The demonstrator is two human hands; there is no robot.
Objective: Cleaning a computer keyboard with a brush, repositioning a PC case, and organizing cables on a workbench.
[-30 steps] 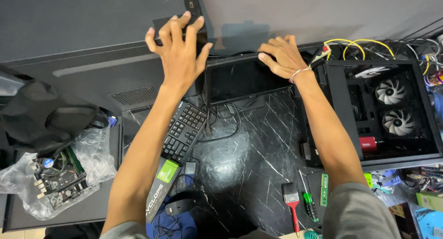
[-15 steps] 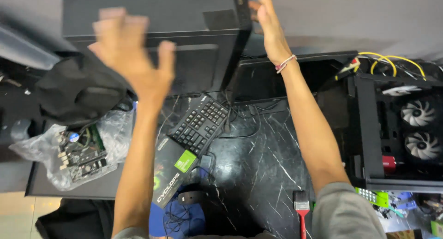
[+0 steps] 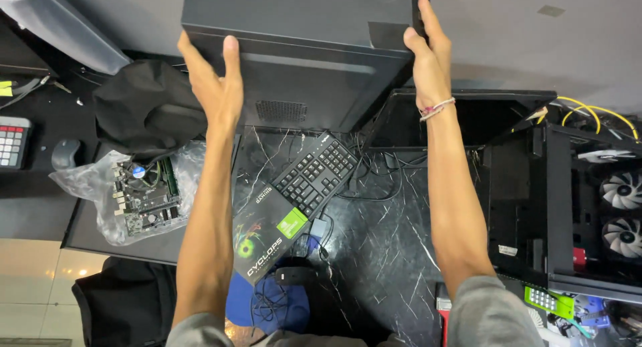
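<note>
- The left hand (image 3: 212, 86) presses flat against the left side of a dark computer case (image 3: 301, 49), fingers spread upward; the right hand (image 3: 428, 59) clamps the case's right edge, thumb in front and fingers wrapped behind.
- The hands are well apart, one on each side, and the case is held up between them, raised above the tabletop (image 3: 394, 253) at the far end.
- The step in hand looks like lifting and carrying the case; the next move calls for even pressure from both sides and keeping it level, since the left palm only pushes rather than hooks an edge.
- Beneath the arms lie a black keyboard (image 3: 314, 175) and a boxed graphics card (image 3: 267, 236), touching each other, with cables looping round them.
- To the left, a motherboard in a clear bag (image 3: 144, 193) rests beside a black cloth bundle (image 3: 144, 109).
- To the right stands an open case with white fans (image 3: 622, 210).
- The surface is black marble-patterned; the wall behind is plain grey.
</note>
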